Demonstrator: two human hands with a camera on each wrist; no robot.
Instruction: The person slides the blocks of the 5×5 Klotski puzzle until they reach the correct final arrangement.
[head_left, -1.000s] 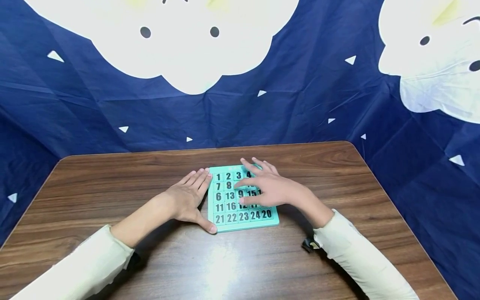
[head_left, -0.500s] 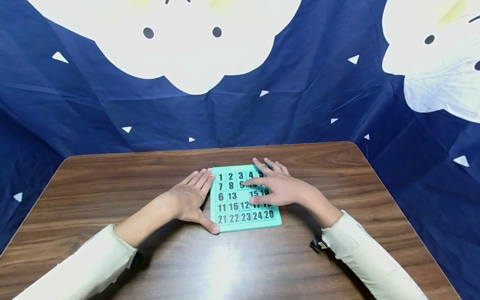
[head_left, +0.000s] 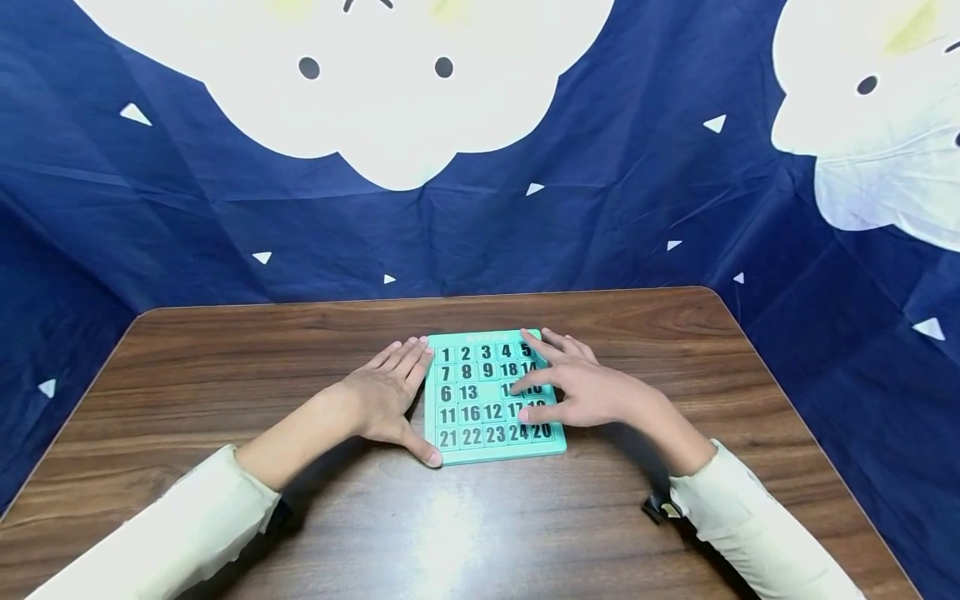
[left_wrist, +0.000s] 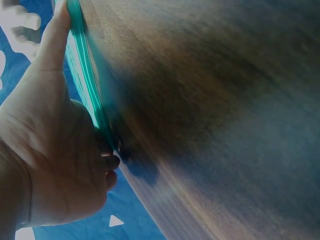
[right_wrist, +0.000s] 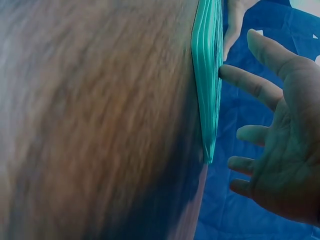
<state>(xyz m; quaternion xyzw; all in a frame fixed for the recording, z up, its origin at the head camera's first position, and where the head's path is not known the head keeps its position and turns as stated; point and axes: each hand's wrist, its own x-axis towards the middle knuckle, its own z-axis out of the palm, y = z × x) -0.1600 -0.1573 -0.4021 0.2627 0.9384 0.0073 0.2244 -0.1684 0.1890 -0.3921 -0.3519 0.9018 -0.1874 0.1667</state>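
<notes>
A turquoise number slide puzzle (head_left: 498, 456) lies flat on the table, its black-numbered tiles facing up. One gap (head_left: 490, 392) shows in the third row, between tiles 13 and 15. My left hand (head_left: 378, 406) rests along the puzzle's left edge, fingers straight and thumb spread to the near left corner. In the left wrist view that thumb (left_wrist: 54, 42) lies against the side of the frame. Over the puzzle's right part spreads my right hand (head_left: 596, 392). Its index fingertip (right_wrist: 225, 73) touches the tile face around 15; several right-hand tiles are partly covered.
The brown wood-grain table (head_left: 225, 375) extends around the puzzle on all sides, with a bright reflection near the front. A blue cloth (head_left: 337, 225) with white cloud shapes hangs behind and beside it. Dark wrist devices (head_left: 662, 508) show below the sleeves.
Tile 9 has slid up from the third row to the second, leaving the gap beneath it. My right hand has shifted right, uncovering more tiles. My left hand stays at the edge.
</notes>
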